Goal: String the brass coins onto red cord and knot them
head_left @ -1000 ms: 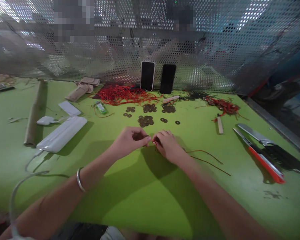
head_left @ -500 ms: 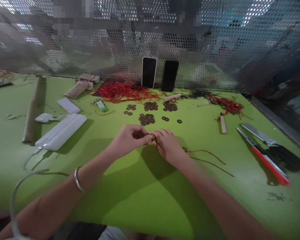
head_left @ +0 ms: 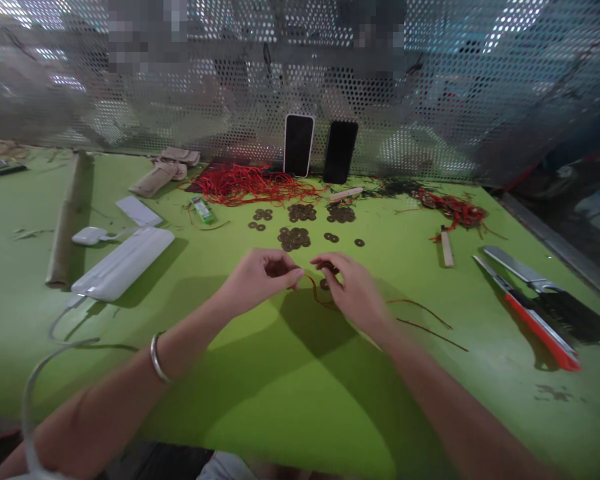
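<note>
My left hand [head_left: 265, 280] is closed in a pinch, thumb against forefinger, on the end of a red cord [head_left: 316, 293]. From that pinch the cord runs rightward along the table and passes beneath my right hand [head_left: 353, 287]. Its two loose ends come out beyond my right wrist. Fingers curved and thumb apart from them, my right hand hovers over the cord. A round brown coin with a hole [head_left: 324, 284] lies by the cord, just under my right thumb. Piles of similar coins [head_left: 294, 238] lie just beyond both hands.
A heap of red cords [head_left: 250, 185] and two upright phones [head_left: 299, 145] stand at the back by a perforated metal screen [head_left: 230, 87]. A white power bank [head_left: 125, 263] with a cable is at left. Scissors or a cutter with red handle [head_left: 540, 327] lies at right, near a wooden-handled tool [head_left: 447, 247].
My right hand has moved slightly right, away from my left fingertips, and its fingers have parted. More of the red cord and a coin now show between the hands. The left hand stays put.
</note>
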`<state>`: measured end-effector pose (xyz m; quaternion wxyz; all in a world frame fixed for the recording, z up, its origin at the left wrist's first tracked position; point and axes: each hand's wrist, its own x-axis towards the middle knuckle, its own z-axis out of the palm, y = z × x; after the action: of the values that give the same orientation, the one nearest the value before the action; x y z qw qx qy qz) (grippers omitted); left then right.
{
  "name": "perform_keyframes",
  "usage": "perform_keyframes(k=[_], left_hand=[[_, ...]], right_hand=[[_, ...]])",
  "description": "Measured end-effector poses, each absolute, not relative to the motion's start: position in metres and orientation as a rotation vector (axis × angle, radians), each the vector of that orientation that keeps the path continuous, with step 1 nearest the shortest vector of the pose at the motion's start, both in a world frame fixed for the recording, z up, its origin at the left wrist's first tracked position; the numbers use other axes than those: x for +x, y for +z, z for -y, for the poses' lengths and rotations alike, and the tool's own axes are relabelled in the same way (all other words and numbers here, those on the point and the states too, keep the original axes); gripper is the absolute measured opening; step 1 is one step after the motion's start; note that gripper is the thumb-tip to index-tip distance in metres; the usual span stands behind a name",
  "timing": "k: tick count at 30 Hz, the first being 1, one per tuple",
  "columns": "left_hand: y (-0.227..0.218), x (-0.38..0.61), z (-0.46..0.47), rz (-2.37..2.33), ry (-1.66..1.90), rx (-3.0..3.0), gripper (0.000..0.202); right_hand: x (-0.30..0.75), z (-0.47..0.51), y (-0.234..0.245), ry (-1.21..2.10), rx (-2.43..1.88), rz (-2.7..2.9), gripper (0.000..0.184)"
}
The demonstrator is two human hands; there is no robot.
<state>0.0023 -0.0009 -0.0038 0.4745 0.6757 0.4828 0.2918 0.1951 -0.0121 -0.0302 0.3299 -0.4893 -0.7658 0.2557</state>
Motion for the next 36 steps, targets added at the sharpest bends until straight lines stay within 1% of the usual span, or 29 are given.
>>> perform_keyframes(k=[3, 6, 9, 12, 17, 23, 26, 29, 31, 34, 36], left_hand=[[-0.004, 0.002, 0.001, -1.187, 0.707, 1.642, 0.023], [-0.004, 0.003, 0.001, -1.183, 0.706, 1.633, 0.023], [-0.004, 0.004, 0.0, -1.168, 0.73, 1.617, 0.021], [-0.004, 0.004, 0.0, -1.162, 0.745, 1.611, 0.021], [-0.004, 0.004, -0.001, -1.184, 0.725, 1.633, 0.022], [-0.005, 0.004, -0.002, -1.17, 0.701, 1.661, 0.023], [-0.005, 0.004, -0.001, -1.154, 0.692, 1.671, 0.024], [-0.004, 0.004, 0.0, -1.152, 0.696, 1.668, 0.024], [-0.004, 0.005, 0.0, -1.158, 0.719, 1.662, 0.024], [-0.002, 0.005, -0.001, -1.201, 0.769, 1.665, 0.023], [-0.002, 0.003, -0.003, -1.25, 0.804, 1.664, 0.023]], right_hand=[[0.199, 0.018, -0.021, 0.753, -1.294, 1.863, 0.026], [0.197, 0.025, -0.016, 0.844, -1.324, 1.919, 0.028], [0.194, 0.027, -0.018, 0.723, -1.312, 2.085, 0.023], [0.194, 0.027, -0.021, 0.573, -1.269, 2.133, 0.017], [0.199, 0.028, -0.019, 0.5, -1.225, 2.114, 0.025], [0.203, 0.031, -0.014, 0.37, -1.181, 2.069, 0.027], [0.203, 0.032, -0.011, 0.388, -1.184, 2.058, 0.032], [0.202, 0.033, -0.008, 0.654, -1.263, 2.016, 0.035], [0.203, 0.031, -0.006, 0.98, -1.283, 1.976, 0.036], [0.212, 0.028, -0.003, 1.526, -1.155, 1.93, 0.034], [0.223, 0.024, 0.001, 1.776, -1.053, 1.876, 0.032]])
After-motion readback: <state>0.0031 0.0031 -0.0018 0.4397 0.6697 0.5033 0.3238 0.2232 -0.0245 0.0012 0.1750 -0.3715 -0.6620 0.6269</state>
